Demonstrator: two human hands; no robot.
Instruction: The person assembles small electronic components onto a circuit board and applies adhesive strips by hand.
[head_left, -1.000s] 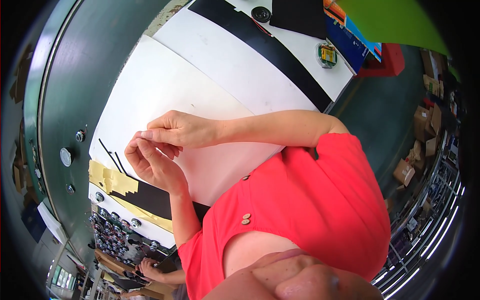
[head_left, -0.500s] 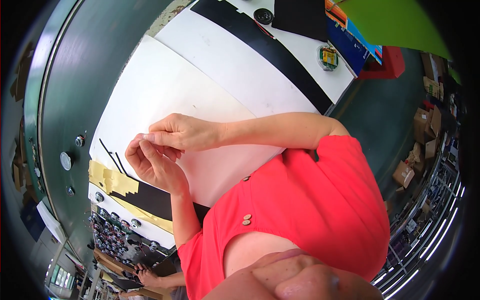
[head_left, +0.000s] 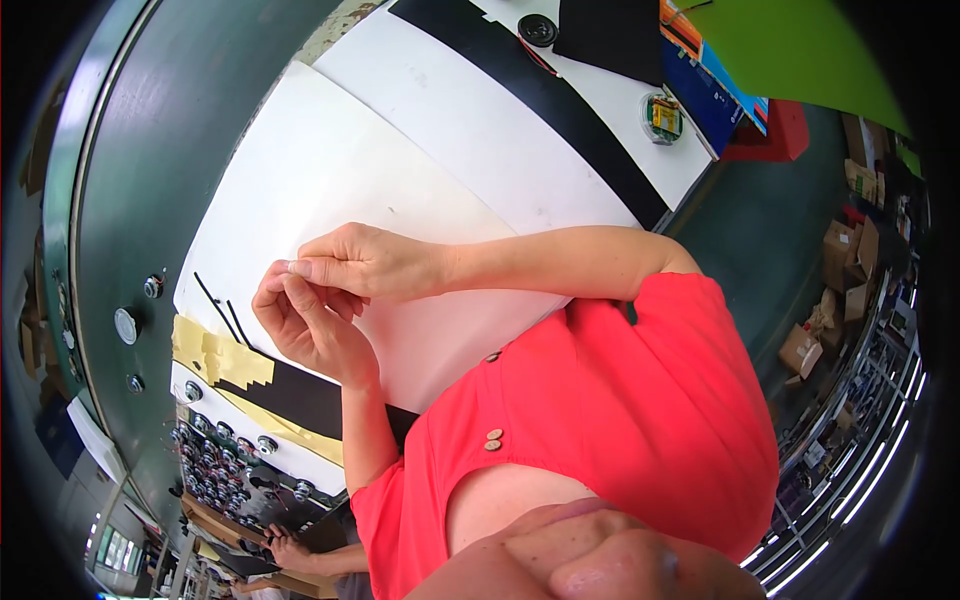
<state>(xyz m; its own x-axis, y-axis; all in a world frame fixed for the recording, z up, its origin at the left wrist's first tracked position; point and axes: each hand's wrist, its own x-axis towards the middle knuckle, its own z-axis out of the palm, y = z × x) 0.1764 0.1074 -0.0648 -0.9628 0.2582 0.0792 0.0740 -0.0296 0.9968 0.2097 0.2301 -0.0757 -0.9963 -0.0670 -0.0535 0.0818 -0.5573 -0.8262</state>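
Observation:
Over the white sheets (head_left: 330, 150) on the table, my two hands meet at the fingertips. My right hand (head_left: 370, 262) is pinched, its thumb and index finger against the fingers of my left hand (head_left: 315, 325). My left hand is also closed, thumb against curled fingers. Whatever lies between the fingertips is hidden or too small to make out. Close to my left hand are thin black strips (head_left: 219, 305), a yellow sheet (head_left: 222, 358) with a torn-looking edge, and a black sheet (head_left: 305, 397) with a stepped end.
Several small round speakers (head_left: 215, 465) cluster at lower left, beside another person's hand (head_left: 290, 552). A long black strip (head_left: 540, 100) crosses the far side. Near it are a black round speaker (head_left: 537, 30), a round device (head_left: 662, 118) and a red bin (head_left: 770, 135).
The view has shifted slightly, so table items sit a little differently in the picture. My hands keep the same pinched pose, fingertips together.

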